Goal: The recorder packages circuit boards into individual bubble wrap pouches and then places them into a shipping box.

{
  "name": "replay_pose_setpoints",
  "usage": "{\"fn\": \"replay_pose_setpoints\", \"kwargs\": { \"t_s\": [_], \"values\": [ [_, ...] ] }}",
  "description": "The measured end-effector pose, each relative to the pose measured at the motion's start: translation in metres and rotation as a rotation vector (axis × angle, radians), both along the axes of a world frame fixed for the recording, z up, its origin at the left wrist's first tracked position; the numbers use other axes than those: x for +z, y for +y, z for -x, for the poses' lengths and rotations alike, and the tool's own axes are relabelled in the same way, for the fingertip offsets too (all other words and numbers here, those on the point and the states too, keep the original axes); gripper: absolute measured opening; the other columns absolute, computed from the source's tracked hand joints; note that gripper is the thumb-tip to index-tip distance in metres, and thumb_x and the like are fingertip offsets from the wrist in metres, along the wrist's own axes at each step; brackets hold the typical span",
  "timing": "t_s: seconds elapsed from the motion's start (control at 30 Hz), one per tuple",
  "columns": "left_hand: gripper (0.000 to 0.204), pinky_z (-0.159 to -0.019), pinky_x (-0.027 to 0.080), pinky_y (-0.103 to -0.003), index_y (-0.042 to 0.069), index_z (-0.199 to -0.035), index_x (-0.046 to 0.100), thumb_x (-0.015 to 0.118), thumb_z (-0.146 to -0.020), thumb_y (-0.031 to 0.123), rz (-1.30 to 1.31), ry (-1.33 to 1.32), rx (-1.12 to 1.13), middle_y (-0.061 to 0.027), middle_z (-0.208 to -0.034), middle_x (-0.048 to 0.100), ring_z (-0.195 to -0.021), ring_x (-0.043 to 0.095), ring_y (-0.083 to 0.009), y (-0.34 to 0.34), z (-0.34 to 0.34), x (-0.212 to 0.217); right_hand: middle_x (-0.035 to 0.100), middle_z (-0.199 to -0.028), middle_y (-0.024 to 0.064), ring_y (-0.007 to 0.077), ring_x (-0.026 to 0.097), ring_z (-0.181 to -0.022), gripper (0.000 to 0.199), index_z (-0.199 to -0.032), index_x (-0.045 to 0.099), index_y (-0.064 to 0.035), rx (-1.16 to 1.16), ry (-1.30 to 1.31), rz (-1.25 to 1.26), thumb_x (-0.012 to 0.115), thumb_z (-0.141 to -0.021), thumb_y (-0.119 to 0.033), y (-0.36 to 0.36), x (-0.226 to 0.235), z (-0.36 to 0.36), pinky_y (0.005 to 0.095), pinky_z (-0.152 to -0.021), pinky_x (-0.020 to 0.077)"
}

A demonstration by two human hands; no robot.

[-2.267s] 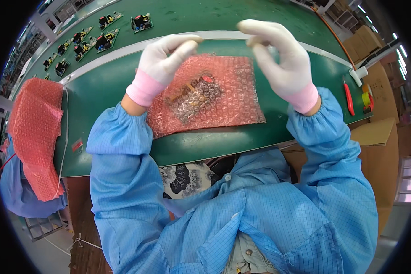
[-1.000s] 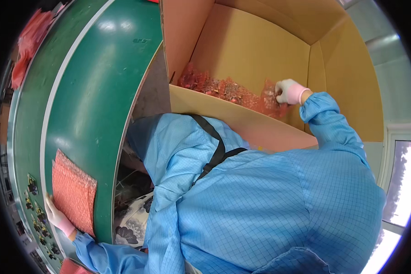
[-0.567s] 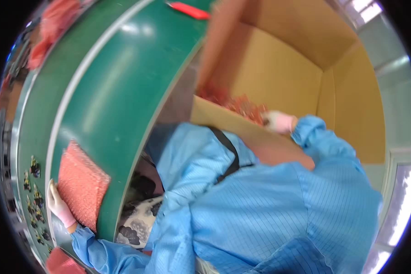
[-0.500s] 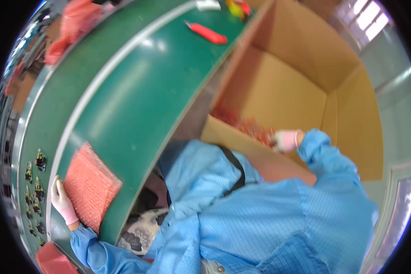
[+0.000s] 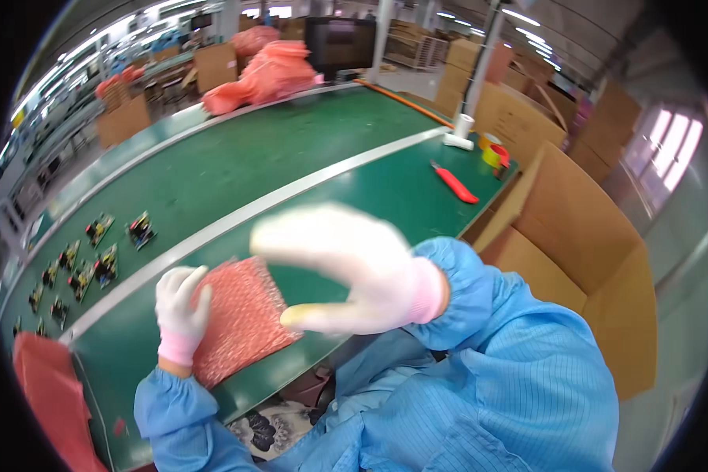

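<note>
A stack of pink bubble wrap bags [image 5: 244, 322] lies on the green worktable close to me. My left hand [image 5: 182, 311], in a white glove with a pink cuff, rests against the stack's left edge, its fingers slightly bent and apart. Above the right side of the stack hangs my right hand [image 5: 362, 271], gloved the same way and blurred by motion. Its thumb is spread from the fingers, and nothing shows between them.
To my right stands a large open cardboard box [image 5: 574, 267]. A red cutter [image 5: 455, 185] and tape rolls [image 5: 495, 155] lie at the table's far right. Several small circuit boards [image 5: 94, 267] sit on the left, near pink sheeting [image 5: 51, 393]. More pink bags [image 5: 271, 75] are heaped beyond.
My right hand has come out of the cardboard box, across to above the bubble wrap bags. The left hand stays by the stack. My view has tipped up and turned left.
</note>
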State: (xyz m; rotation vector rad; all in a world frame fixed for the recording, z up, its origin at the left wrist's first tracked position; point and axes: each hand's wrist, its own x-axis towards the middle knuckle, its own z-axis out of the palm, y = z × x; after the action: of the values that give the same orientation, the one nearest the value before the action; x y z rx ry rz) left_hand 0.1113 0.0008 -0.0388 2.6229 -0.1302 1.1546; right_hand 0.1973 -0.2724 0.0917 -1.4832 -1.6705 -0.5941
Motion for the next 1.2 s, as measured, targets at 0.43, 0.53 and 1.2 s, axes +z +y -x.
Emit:
{"fn": "replay_pose_setpoints", "kwargs": {
  "t_s": [0.43,0.53,1.2],
  "values": [
    [0.024,-0.083,0.046,-0.041,0.007,-0.096,0.067,0.069,-0.073,0.011,0.084,-0.045,-0.017,-0.0119,-0.092,0.062,-0.091,0.059,-0.0309,0.009,0.005,0.000,0.056,-0.121,0.0143,0.0269,0.056,-0.108,0.054,-0.119,0.053,0.0041,0.409,0.084,-0.159,0.073,-0.073,-0.017,0.102,0.048,-0.032,0.0392,-0.091,0.0463],
    [0.025,-0.088,0.045,-0.039,0.008,-0.098,0.068,0.070,-0.073,0.009,0.117,0.049,-0.001,-0.0113,-0.096,0.064,-0.098,0.059,-0.0299,0.007,0.019,-0.009,0.055,-0.121,0.0143,0.0269,0.055,-0.109,0.053,-0.119,0.053,0.0044,0.396,-0.001,-0.270,0.072,-0.074,-0.014,0.113,0.059,-0.041,0.0384,-0.091,0.0460],
    [0.030,-0.078,0.045,-0.039,0.006,-0.100,0.065,0.073,-0.074,0.020,0.078,0.151,-0.142,-0.0101,-0.091,0.060,-0.088,0.057,-0.0292,-0.005,-0.006,-0.010,0.065,-0.097,0.0048,0.0127,0.061,-0.089,0.032,-0.112,0.063,-0.0042,0.193,0.565,0.244,0.068,-0.082,-0.016,0.258,-0.063,-0.121,0.0282,-0.083,0.0499]
  ]
}}
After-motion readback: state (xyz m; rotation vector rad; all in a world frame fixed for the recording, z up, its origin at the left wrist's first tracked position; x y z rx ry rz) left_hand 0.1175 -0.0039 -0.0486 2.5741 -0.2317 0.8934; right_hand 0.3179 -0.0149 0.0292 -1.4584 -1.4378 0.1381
